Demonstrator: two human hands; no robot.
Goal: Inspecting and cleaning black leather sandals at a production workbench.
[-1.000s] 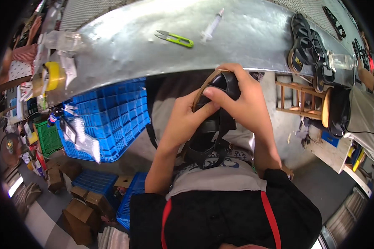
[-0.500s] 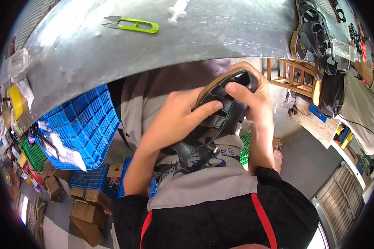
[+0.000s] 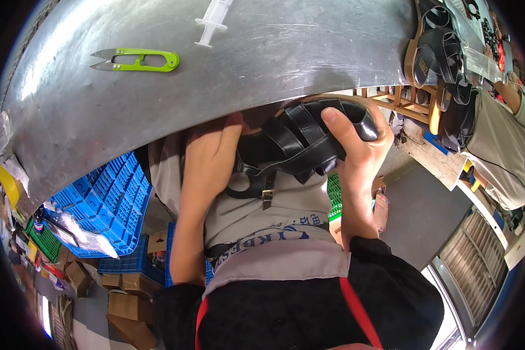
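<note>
A black strappy sandal [image 3: 300, 137] with a tan sole edge lies sideways across my lap, just below the metal table's near edge. My right hand [image 3: 363, 143] grips its toe end, thumb over the front strap and fingers round the sole. At the heel end, my left hand [image 3: 209, 156] is closed on the sandal, its fingertips partly hidden. An ankle strap with a brass-coloured buckle [image 3: 267, 196] hangs down towards my apron. Thread snips [image 3: 143, 60] with a lime green handle rest on the table, near a clear plastic syringe [image 3: 212, 24].
More black sandals [image 3: 431, 55] stand at the table's right end, by a wooden rack [image 3: 408, 104]. Blue crates [image 3: 108, 204] are stacked at the left, with cardboard boxes [image 3: 128, 309] below. Another person's clothed body [image 3: 499, 151] is at the right.
The sandal has turned from a steep slant to nearly level. My left hand has shifted left to the heel end. The snips and syringe appear further left as the view moves.
</note>
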